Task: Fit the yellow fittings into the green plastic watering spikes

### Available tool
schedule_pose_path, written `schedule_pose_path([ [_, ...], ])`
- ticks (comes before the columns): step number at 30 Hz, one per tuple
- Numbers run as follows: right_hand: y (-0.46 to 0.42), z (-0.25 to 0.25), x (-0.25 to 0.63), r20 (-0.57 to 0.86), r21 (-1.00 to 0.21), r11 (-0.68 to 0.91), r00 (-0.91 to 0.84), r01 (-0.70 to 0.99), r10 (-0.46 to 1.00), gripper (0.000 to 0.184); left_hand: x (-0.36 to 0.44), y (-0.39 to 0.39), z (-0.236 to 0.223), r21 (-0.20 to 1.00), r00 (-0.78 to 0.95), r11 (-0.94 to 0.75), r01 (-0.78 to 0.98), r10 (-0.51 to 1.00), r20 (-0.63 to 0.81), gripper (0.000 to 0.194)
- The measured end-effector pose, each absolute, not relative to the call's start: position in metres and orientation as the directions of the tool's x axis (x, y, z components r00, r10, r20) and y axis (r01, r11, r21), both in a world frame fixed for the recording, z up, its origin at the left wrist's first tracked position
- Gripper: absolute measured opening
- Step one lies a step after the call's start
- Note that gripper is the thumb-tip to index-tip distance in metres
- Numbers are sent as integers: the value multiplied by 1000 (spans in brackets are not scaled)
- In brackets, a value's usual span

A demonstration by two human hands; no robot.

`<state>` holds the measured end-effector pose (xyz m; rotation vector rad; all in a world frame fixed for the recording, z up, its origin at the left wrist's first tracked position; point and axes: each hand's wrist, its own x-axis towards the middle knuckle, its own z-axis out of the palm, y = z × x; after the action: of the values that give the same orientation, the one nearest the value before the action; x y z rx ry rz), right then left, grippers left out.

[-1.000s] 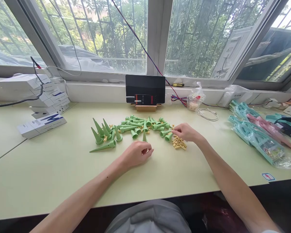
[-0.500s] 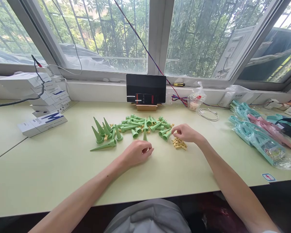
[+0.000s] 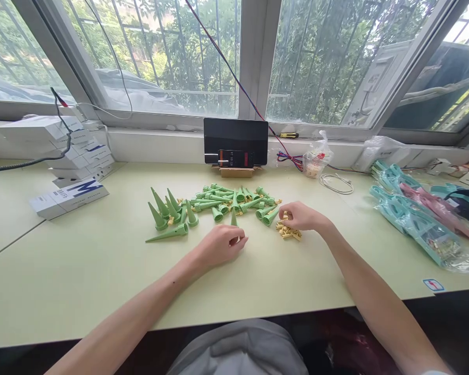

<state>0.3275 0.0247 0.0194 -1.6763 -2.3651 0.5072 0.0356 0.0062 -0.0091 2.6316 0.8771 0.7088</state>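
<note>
My left hand (image 3: 223,244) rests on the table with its fingers curled closed around a green plastic spike (image 3: 233,217). The spike's pointed end sticks up behind the knuckles, and its lower part is hidden by the hand. My right hand (image 3: 299,215) hovers at the upper edge of a small pile of yellow plastic pegs (image 3: 291,232), fingertips pinched together. What lies between those fingertips is too small to make out. Just left of it lie loose green spikes (image 3: 270,216) with open round ends, part of a larger heap (image 3: 214,197).
Several green spikes (image 3: 159,208) stand upright on the left, with one lying in front (image 3: 168,233). A phone (image 3: 234,158) leans on a dark tablet (image 3: 236,134) behind the heap. White boxes (image 3: 70,199) are at far left; bagged teal items (image 3: 414,219) lie at right.
My right hand has shifted slightly right and down, from the loose green spikes to the yellow peg pile. Green spikes beside it moved a little. My left hand keeps its place.
</note>
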Motion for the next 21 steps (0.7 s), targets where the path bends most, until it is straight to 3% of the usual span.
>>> schedule_pose_path([
  [7,28,15,326,-26,-390,287,-322,875,946,4,35,6,-9,404,693,-783,473,614,378,32],
  [13,29,12,323,-38,-365,249,-281,897,959,9,35,5,-8,399,695,-791,464,604,389,33],
  [21,23,17,316,181,-502,332,-278,799,943,13,31,9,-10,383,658,-807,449,589,469,34],
])
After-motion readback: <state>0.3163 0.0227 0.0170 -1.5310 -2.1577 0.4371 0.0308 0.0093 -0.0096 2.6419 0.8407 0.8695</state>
